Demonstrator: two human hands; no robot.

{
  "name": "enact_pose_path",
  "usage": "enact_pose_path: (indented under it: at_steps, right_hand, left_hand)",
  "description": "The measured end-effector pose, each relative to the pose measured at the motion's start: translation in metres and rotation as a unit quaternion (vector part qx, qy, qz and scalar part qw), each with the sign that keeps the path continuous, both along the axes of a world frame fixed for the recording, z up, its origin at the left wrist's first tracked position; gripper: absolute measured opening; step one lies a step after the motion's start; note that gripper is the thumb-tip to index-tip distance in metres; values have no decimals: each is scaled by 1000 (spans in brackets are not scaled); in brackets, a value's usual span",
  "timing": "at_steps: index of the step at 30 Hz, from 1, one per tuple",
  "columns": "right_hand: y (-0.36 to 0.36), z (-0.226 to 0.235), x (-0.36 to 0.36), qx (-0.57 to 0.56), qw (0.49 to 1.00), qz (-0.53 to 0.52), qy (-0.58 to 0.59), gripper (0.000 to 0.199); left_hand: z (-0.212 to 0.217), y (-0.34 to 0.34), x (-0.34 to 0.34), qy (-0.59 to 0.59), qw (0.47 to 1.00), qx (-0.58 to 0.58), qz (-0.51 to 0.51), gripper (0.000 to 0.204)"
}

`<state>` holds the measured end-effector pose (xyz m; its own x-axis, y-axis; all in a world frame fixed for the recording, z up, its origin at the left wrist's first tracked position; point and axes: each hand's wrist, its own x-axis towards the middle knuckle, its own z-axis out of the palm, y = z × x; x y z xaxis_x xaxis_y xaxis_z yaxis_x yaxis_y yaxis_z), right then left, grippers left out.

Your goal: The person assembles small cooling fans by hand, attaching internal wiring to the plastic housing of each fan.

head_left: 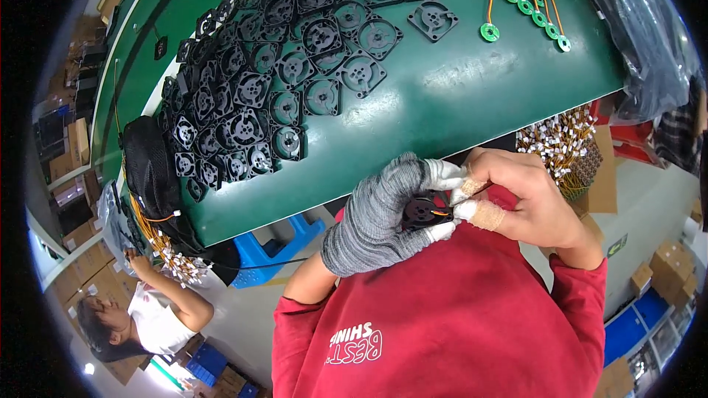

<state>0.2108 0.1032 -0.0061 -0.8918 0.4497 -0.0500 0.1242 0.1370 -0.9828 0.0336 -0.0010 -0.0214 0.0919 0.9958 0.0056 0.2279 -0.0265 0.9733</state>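
My left hand point(380, 214), in a grey knit glove with white fingertips, grips a small black fan housing point(419, 211) in front of my red shirt. A short orange wire point(440, 213) shows at the housing's right side. My right hand point(520, 203) is bare, with tan tape round the thumb and index finger. Its thumb and finger are pinched at the housing's right edge, by the wire. What lies between those fingertips is too small and covered to make out. Both hands are just off the near edge of the green table point(442, 96).
Many black fan housings point(302, 66) cover the table's left and far side. Green ring boards point(525, 7) with orange wires lie at the far right. Bundled wires point(560, 144) fill a cardboard box at right. A blue stool point(276, 250) stands below. A person point(158, 317) works at left.
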Motion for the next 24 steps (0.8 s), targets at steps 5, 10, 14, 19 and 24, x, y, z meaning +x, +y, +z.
enact_pose_path:
  at_steps: [5, 10, 14, 19, 24]
  right_hand:
    - [7, 2, -1, 49, 997, 66, -6, 19]
    - [4, 2, 1, 59, 991, 119, -24, 20]
    - [3, 3, 2, 25, 991, 111, -73, 16]
    - [7, -32, 5, -251, 955, 147, -54, 11]
    - [7, -25, -4, -446, 890, 90, -36, 11]
  left_hand:
    - [6, 1, 0, 180, 974, 124, -50, 39]
    - [8, -6, 3, 399, 828, 377, -110, 21]
    - [7, 3, 4, 511, 682, 506, -130, 19]
    - [-4, 6, -3, 270, 921, 195, -200, 17]
    - [-15, 7, -5, -99, 995, 2, -4, 49]
